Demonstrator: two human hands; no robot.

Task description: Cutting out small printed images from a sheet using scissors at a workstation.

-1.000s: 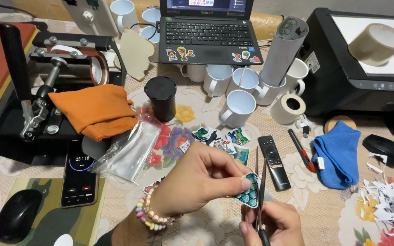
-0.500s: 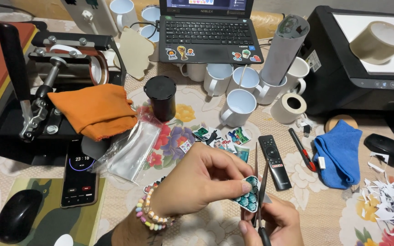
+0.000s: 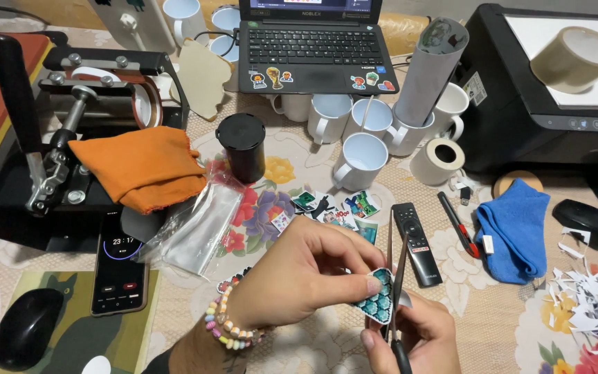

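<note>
Cutting a sticker, low centre of the frame.
My left hand (image 3: 306, 277) pinched the teal sticker (image 3: 376, 305); my right hand (image 3: 410, 339) gripped scissors (image 3: 394, 277), blades parted, beside the remote (image 3: 416, 242).

Sticker (image 3: 376, 305) rotated slightly in L hand (image 3: 299, 277) vs. 1 s ago; thumb now sits farther along its top edge. Scissors (image 3: 394, 277) blades, open wider earlier, now nearly closed against sticker's R edge. R hand (image 3: 417, 339) edged up a little. No other shifts noted.
</note>
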